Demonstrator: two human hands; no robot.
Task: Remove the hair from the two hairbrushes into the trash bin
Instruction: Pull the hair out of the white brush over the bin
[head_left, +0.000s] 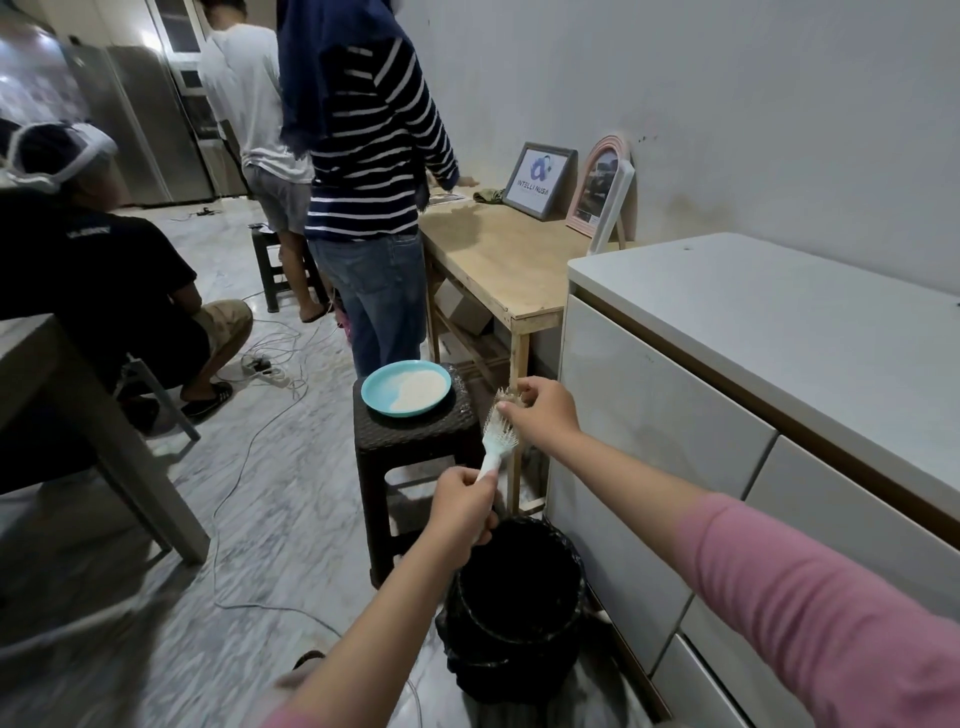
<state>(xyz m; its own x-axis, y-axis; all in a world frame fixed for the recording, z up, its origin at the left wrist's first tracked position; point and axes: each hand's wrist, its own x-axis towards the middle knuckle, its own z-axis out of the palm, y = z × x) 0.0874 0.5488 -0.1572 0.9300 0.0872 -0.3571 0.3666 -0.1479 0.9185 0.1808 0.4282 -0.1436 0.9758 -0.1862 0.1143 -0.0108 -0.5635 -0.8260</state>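
My left hand (460, 506) grips the handle of a white hairbrush (497, 439), which stands upright above the black trash bin (519, 603). My right hand (543, 408) pinches a clump of brownish hair (506, 399) at the top of the brush's bristles. The bin sits on the floor below both hands, lined with a black bag. Only one hairbrush is in view.
A dark wicker stool (415, 447) with a blue plate (406, 387) of white powder stands left of the bin. White drawers (675, 441) rise to the right, a wooden table (498, 260) behind. Three people stand or sit at the back left; cables (270, 364) cross the floor.
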